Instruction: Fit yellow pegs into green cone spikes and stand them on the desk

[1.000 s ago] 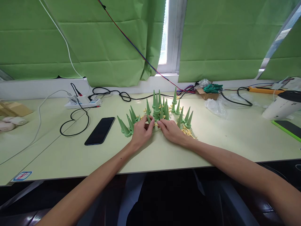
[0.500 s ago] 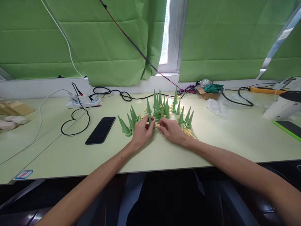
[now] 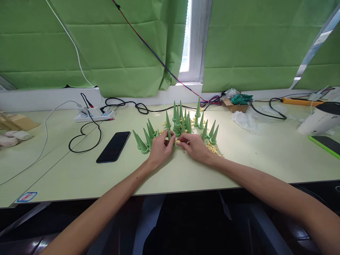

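Several green cones stand on the pale table, among them a tall one at the back (image 3: 198,108) and a pair at the right (image 3: 214,135). My left hand (image 3: 162,146) is closed round a green cone (image 3: 169,134) near the middle of the group. Close beside it, my right hand (image 3: 193,146) pinches a small yellow piece (image 3: 177,141) against the lower part of that cone. Loose yellow pieces (image 3: 213,148) lie in a heap right of my right hand, and more are scattered between the cones.
A black phone (image 3: 113,147) lies left of the cones, with a power strip (image 3: 95,116) and cables behind it. At the back right is a cardboard box (image 3: 235,106) beside clear plastic wrap (image 3: 245,121). A white cup (image 3: 320,119) and green-edged phone (image 3: 327,145) are far right.
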A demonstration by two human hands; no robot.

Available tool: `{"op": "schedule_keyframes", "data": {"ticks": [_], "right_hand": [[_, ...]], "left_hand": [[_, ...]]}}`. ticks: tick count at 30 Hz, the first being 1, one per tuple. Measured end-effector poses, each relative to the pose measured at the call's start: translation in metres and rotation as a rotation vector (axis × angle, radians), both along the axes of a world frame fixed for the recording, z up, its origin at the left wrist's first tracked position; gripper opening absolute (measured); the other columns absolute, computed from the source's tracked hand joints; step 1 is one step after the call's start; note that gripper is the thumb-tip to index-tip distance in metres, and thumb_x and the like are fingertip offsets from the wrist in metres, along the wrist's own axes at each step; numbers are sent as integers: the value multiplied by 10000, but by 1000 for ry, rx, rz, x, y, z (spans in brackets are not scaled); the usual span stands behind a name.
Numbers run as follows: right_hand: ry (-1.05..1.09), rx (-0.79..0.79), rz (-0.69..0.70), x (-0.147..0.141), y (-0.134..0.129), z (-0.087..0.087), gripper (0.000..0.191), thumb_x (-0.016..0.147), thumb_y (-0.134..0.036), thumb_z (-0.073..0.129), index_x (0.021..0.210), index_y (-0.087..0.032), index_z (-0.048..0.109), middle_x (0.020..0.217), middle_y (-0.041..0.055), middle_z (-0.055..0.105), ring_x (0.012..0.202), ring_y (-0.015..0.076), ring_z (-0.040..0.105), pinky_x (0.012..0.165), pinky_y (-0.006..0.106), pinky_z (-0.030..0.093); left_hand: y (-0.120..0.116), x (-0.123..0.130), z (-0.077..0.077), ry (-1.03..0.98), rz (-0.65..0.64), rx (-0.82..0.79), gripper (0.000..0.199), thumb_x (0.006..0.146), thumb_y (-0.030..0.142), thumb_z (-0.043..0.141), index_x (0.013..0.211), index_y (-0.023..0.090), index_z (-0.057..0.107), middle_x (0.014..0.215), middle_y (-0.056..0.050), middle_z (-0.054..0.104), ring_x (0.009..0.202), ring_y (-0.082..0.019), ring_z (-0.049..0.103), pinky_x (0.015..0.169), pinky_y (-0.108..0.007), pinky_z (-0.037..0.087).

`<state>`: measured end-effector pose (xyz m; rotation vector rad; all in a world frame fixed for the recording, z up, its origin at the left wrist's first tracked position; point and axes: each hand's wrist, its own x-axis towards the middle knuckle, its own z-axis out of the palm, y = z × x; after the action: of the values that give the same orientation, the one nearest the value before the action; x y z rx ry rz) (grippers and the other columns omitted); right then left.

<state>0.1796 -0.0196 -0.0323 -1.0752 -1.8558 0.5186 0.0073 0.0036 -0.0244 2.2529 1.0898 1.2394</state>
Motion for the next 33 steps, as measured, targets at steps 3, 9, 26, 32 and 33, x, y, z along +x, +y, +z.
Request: {"op": "schedule_keyframes", "data": {"ticks": [3,9,26,32,33], "right_hand": [[13,-34,2,0,-1,1,70,898,-182,596,828,-173,599,720,19,659,600,136,557,630,279,464],[22,-62,8,-1,-4,6,133,923,-214,575,794,-184,560,648,-6,609,586,137,548,615,273,435],[-111,26,-22,-1,-1,4,358,986,-311,462,648,-206,412,571,-34,470,531,113,407,564,271,314],[-62,26,-41,-2,-4,5,209,933,-251,547,735,-190,525,641,-3,586,580,130,493,603,274,393],[-36,20,-31,-2,-4,5,165,923,-238,559,767,-187,539,665,3,603,598,135,516,610,274,410]], "left_hand": [[0,0,0,-15,-7,-4,170,934,325,528,843,183,513,902,10,641,421,-19,415,451,-215,324],[-1,0,0,-58,-9,-19,171,931,332,529,846,184,518,899,2,634,426,-23,415,435,-213,314],[-4,0,1,-71,-19,-13,180,924,346,540,846,186,519,873,4,623,426,-23,375,432,-213,297],[-3,1,2,-70,-20,-44,197,928,367,531,855,184,525,897,-8,631,428,-26,400,430,-213,305],[-3,1,2,-76,-18,-50,201,928,371,532,854,184,526,891,-7,630,429,-27,399,428,-213,303]]}}
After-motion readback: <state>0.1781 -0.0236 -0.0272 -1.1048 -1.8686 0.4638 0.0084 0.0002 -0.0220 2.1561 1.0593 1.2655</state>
